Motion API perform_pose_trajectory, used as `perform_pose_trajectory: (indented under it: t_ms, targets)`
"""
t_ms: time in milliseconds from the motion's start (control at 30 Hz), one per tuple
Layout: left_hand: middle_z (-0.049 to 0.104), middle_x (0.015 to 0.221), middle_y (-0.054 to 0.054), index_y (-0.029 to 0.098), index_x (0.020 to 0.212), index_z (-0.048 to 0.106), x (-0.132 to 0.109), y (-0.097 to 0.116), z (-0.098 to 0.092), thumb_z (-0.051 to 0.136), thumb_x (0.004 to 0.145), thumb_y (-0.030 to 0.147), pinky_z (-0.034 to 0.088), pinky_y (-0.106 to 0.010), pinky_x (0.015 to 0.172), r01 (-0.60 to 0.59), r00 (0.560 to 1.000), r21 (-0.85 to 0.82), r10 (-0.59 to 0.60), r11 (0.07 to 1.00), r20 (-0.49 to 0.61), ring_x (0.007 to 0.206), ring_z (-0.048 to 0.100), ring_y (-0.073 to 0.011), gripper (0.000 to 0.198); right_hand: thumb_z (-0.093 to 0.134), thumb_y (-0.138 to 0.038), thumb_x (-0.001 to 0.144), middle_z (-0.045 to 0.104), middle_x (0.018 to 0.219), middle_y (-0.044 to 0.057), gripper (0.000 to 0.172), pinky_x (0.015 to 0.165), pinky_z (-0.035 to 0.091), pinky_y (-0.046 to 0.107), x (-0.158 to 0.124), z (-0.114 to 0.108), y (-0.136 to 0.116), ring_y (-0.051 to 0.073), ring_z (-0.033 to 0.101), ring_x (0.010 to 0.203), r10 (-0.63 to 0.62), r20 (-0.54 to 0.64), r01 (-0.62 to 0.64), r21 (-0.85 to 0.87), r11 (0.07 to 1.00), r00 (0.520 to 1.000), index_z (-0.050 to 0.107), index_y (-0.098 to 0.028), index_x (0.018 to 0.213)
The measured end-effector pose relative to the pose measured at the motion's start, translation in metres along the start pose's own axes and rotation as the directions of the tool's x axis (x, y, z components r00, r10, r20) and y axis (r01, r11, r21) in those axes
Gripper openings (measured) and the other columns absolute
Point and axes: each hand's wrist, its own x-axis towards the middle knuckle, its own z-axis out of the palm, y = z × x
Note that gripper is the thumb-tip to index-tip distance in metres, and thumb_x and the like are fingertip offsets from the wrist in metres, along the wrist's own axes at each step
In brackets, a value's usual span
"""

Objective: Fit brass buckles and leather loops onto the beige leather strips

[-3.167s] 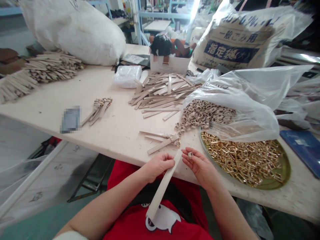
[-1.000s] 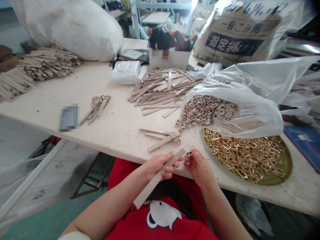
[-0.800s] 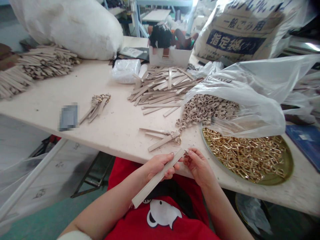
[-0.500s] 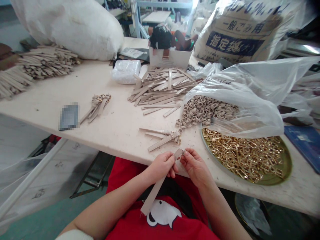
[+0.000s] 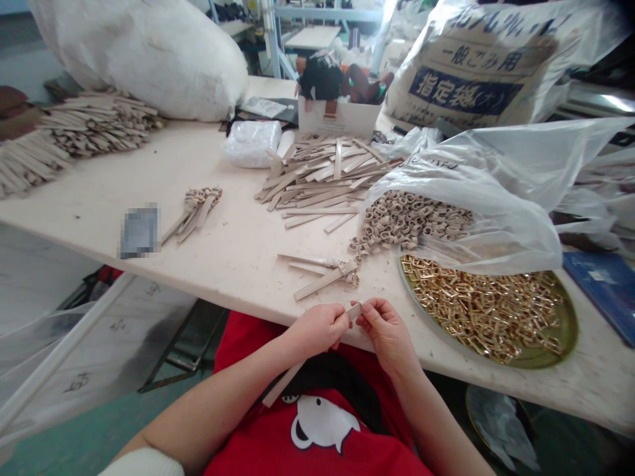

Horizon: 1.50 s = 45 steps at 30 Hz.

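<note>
A long beige strap (image 5: 282, 385) is gripped in my left hand (image 5: 321, 328), its loose tail slanting down over the red apron. Just to the right, at the front edge of the table, my right hand (image 5: 389, 336) pinches the strap's upper end between thumb and fingers. Whatever else sits at that end is covered by the fingertips. Beyond my hands lie several straps fitted with gold buckles (image 5: 325, 281). To the right stands a round tray (image 5: 570, 330) heaped with gold buckles (image 5: 486, 314), and behind it a pile of small beige loops (image 5: 404, 221).
Loose beige straps (image 5: 322, 173) are heaped mid-table. A small bunch of buckled straps (image 5: 196, 215) lies left, beside a blurred grey object (image 5: 139, 230). A plastic bag (image 5: 501, 198) drapes over the loops. Bundled straps (image 5: 99, 122) and big sacks (image 5: 149, 59) stand behind.
The strap has turned in my hands: its tail has swung left and up, and its top end now tilts toward the right. The right fingers have closed over that end.
</note>
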Motion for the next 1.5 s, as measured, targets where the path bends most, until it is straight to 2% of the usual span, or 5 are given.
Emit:
perform_pose_trajectory:
  t_ms: [800,1000,1100,1233,1500]
  targets:
    - [0.052,0.062,0.002,0.017,0.115,0.046,-0.003,-0.004,0.007,0.033,0.086,0.031,0.036,-0.022,0.054,-0.101,0.995,-0.201,0.098,0.974,-0.025,0.052,0.048,-0.0116,0.034,0.065,-0.035,0.070,0.066,0.085,0.000,0.016,0.072,0.046,0.025,-0.008,0.019,0.001,0.012,0.058,0.077,0.002,0.012,-0.006,0.276,0.961,1.000,0.064,-0.022,0.079]
    - [0.049,0.062,0.002,0.014,0.131,0.031,-0.006,0.002,0.000,0.036,0.086,0.039,0.036,-0.023,0.059,-0.173,0.967,-0.234,0.120,0.957,-0.223,0.059,0.046,-0.0127,0.051,0.052,-0.039,0.079,0.065,0.087,0.002,0.022,0.072,0.044,0.030,-0.009,0.015,-0.012,0.016,0.057,0.077,-0.164,0.157,0.189,-0.157,0.969,0.974,0.061,-0.024,0.093]
    - [0.045,0.058,0.003,0.016,0.112,0.051,-0.004,0.006,-0.007,0.041,0.083,0.042,0.033,-0.021,0.055,-0.184,0.968,-0.285,0.124,0.941,-0.216,0.055,0.041,-0.0110,0.041,0.049,-0.037,0.081,0.063,0.089,0.005,0.022,0.075,0.041,0.032,0.015,-0.019,-0.049,0.020,0.056,0.082,-0.447,0.165,0.416,-0.721,0.553,0.879,0.061,-0.023,0.092]
    - [0.032,0.048,0.008,0.015,0.089,0.052,0.004,0.005,-0.003,0.042,0.079,0.040,0.023,-0.019,0.044,-0.145,0.969,-0.403,0.046,0.904,-0.244,0.043,0.028,-0.0072,0.028,0.042,-0.026,0.084,0.063,0.088,0.010,0.022,0.072,0.039,0.032,0.060,-0.055,-0.089,0.021,0.057,0.081,-0.409,0.226,0.117,-0.955,-0.273,0.884,0.062,-0.017,0.084]
    - [0.051,0.056,0.005,0.018,0.080,0.041,0.000,0.009,0.003,0.038,0.078,0.031,0.034,-0.018,0.043,0.008,0.991,-0.543,-0.077,0.840,-0.105,0.041,0.043,-0.0067,0.014,0.044,-0.012,0.078,0.063,0.081,0.015,0.017,0.065,0.039,0.030,0.091,-0.057,-0.094,0.022,0.060,0.075,-0.268,0.277,0.156,-0.904,-0.398,0.923,0.061,-0.012,0.074]
